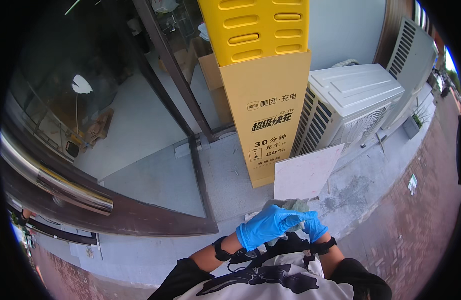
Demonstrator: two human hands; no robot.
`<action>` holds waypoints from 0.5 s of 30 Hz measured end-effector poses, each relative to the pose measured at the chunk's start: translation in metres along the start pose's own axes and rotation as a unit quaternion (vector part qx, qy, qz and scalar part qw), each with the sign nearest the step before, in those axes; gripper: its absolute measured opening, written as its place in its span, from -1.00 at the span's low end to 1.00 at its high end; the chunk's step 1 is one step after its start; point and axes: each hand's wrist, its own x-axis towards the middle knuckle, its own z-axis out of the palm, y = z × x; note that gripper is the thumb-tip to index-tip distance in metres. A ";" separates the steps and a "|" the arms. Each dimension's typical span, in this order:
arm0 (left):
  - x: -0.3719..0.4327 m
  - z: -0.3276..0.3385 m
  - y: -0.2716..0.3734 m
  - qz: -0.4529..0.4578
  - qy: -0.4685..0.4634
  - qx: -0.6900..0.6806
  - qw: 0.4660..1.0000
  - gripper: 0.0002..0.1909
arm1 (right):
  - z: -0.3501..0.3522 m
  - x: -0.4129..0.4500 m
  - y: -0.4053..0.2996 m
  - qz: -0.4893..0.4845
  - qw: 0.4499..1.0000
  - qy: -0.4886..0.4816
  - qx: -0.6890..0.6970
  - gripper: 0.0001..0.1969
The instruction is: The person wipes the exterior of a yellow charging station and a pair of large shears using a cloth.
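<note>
Both my hands wear blue disposable gloves and meet close in front of my body. A crumpled grey-green cloth (298, 206) is bunched between them, its folds showing above and below the fingers. My left hand (266, 226) grips it from the left, its fingers reaching across to the other glove. On the other side, my right hand (314, 227) closes on the same cloth, with its fingertips partly hidden. Just beyond the hands, a thin white board (303, 174) leans against a tall yellow power-bank charging cabinet (268, 82) bearing printed writing.
A brown-framed glass door (148, 161) with a metal handle (58, 178) stands on the left. White air-conditioner outdoor units (356, 88) line the wall at right. A planter (409, 127) sits farther along the ledge. Brick paving (399, 221) lies lower, past the ledge's edge.
</note>
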 end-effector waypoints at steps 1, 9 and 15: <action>0.010 -0.012 0.005 -0.030 -0.019 -0.016 0.999 -0.53 | -0.004 0.012 -0.009 -0.008 1.000 0.000 0.000 -0.58; 0.095 -0.032 0.067 0.059 -0.065 0.135 0.987 -0.38 | 0.011 0.096 -0.120 -0.084 0.996 0.021 0.022 -0.54; 0.127 -0.092 0.129 0.131 -0.065 0.197 0.970 -0.37 | 0.023 0.099 -0.214 -0.110 0.993 0.024 0.021 -0.51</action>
